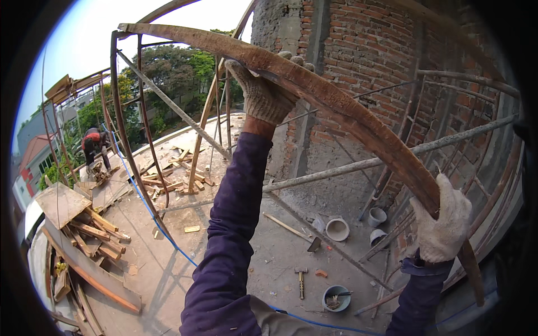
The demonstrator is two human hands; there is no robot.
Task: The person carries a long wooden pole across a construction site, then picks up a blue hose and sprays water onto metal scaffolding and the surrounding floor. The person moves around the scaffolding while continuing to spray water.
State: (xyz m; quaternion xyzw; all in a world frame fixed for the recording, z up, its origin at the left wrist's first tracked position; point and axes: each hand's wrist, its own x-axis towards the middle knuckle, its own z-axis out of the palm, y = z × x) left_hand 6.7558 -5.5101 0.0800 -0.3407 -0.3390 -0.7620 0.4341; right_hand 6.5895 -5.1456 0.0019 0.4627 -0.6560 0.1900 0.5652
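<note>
A long wooden beam [347, 107] runs across the view from the upper left down to the lower right, looking curved through the lens. My left hand [266, 98], in a cream knitted glove, grips it from below, with fingertips showing over its upper edge. Closer to the beam's near end, my right hand [445, 224] is wrapped around it in a similar glove; the palm side is hidden. The beam's far end lies by the top of a metal scaffold frame [115, 84]; whether it rests there I cannot tell.
A diagonal scaffold brace [347, 167] crosses below the beam. On the floor are a hammer [301, 283], a long-handled tool [288, 227], a bucket [337, 298] and a blue hose [182, 252]. Wood piles [92, 232] lie left, near a bending co-worker [96, 147]. A brick wall [364, 50] stands right.
</note>
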